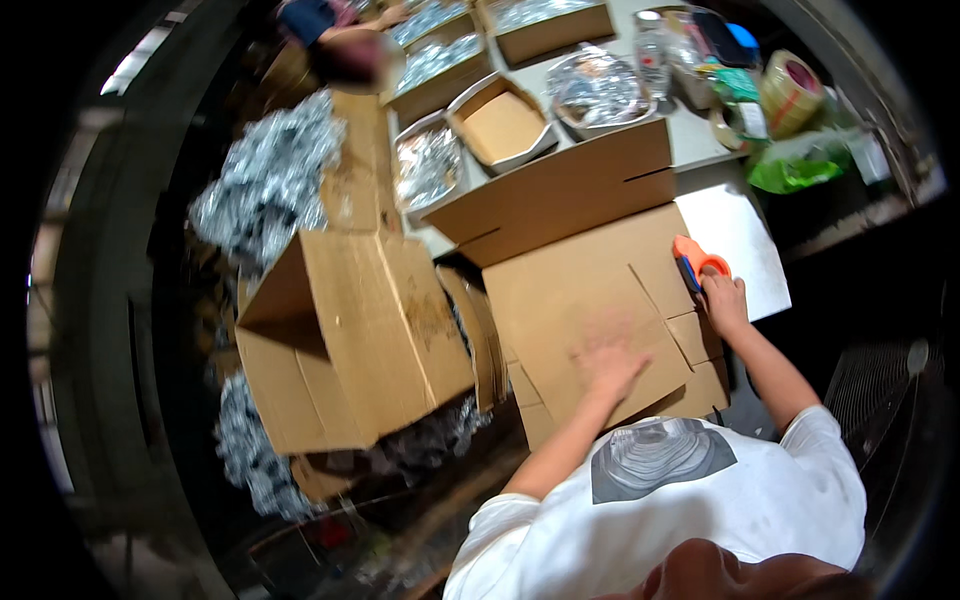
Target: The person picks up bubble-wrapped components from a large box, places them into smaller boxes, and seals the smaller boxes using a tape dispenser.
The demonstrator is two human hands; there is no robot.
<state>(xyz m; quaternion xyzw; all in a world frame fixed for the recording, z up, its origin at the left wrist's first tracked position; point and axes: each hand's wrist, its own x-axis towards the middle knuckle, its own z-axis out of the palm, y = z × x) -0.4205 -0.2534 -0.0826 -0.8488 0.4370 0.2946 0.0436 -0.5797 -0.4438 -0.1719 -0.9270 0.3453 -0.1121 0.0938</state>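
A flat brown cardboard piece (575, 290) lies inside an opened-out carton on the table before me. My left hand (610, 360) rests on it, palm down, fingers spread and slightly blurred. At the carton's right side my right hand (722, 298) is closed round an orange and blue tape dispenser (700, 262), which sits over the right-hand flap. The carton's far flap (570, 190) stands up, with slits cut near both ends. Several smaller flaps (705, 380) fold out along the right and near sides.
Left of me stands an open carton (385, 330) beside heaps of silvery plastic-wrapped parts (270, 180). Trays of wrapped items (598, 88), a bottle (652, 55) and tape rolls (792, 92) cover the table's far side. Another person's arm (360, 28) reaches in at the far left.
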